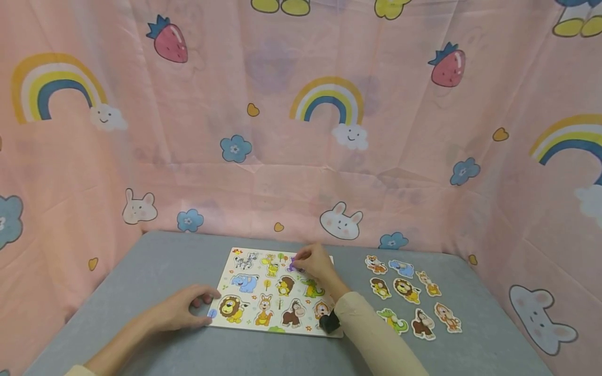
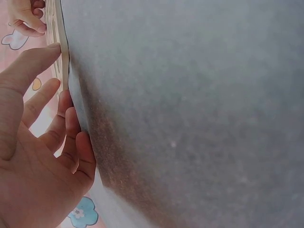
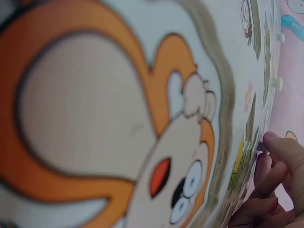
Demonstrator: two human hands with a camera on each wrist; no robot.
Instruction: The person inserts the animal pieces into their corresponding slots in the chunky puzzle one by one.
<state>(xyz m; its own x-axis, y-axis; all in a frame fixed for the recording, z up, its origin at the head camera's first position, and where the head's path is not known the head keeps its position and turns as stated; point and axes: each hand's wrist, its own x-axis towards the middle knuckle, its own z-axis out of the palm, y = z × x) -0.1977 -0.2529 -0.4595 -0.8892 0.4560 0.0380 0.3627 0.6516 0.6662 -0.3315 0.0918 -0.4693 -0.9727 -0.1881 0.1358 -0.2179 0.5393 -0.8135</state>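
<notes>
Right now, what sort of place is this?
Probably a screened-off tabletop booth; the wider room is hidden. Pink cartoon-print fabric hangs behind and beside a gray table holding an animal puzzle board and loose pieces.

Past the obstructing right sleeve (image 1: 376, 334), free room lies between board (image 1: 252, 314) and pieces (image 1: 406, 291).

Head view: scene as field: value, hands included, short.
surface: grey table
board: flat on the table, animal pictures on it
left hand: at the board's left edge, thumb by the near corner
right hand: pinches purple piece over the board's far row, right of the giraffe
loose pieces: eight, on the table right of the board; lion piece among them
seating of purple piece: cannot tell, fingers cover it
backdrop: pink cloth with rainbows, strawberries, rabbits
</notes>
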